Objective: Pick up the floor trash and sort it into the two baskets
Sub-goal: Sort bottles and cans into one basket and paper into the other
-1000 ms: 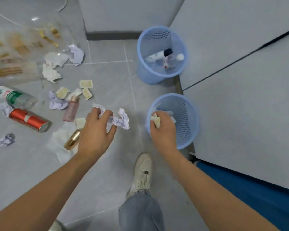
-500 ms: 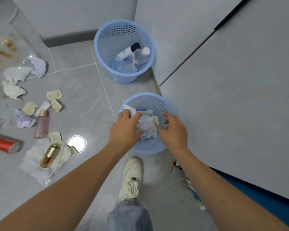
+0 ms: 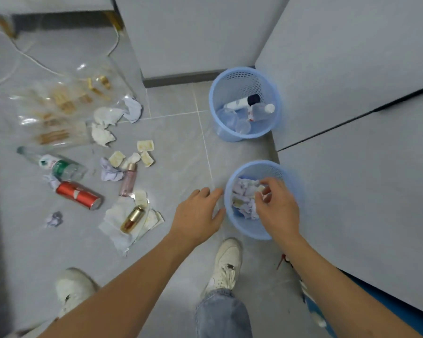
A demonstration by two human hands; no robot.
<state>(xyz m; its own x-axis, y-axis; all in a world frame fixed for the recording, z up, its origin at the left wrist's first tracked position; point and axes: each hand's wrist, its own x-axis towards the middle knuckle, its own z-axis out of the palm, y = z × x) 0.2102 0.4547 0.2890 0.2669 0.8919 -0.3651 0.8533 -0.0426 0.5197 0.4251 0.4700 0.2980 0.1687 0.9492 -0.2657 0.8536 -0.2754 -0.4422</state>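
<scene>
Two light blue mesh baskets stand by the grey wall. The near basket point(image 3: 239, 225) holds crumpled paper point(image 3: 244, 193). The far basket point(image 3: 216, 93) holds bottles point(image 3: 241, 102). My right hand point(image 3: 277, 207) hovers over the near basket with fingers spread and nothing in it. My left hand point(image 3: 198, 214) is open just left of that basket's rim. Trash lies on the floor to the left: a red can point(image 3: 78, 195), a clear water bottle point(image 3: 56, 164), a pink bottle point(image 3: 128, 179), a gold bottle point(image 3: 132, 219) on white tissue, paper wads and small beige packets point(image 3: 145, 145).
A clear plastic bag point(image 3: 59, 106) with gold items lies at the far left, with a white cord behind it. Grey cabinet panels point(image 3: 352, 118) run along the right. My white shoes point(image 3: 226, 262) stand on the grey tiles below the hands.
Both hands let go of the crumpled paper into the near basket. The left hand has drawn back out to the left of the rim; the right hand has opened above it.
</scene>
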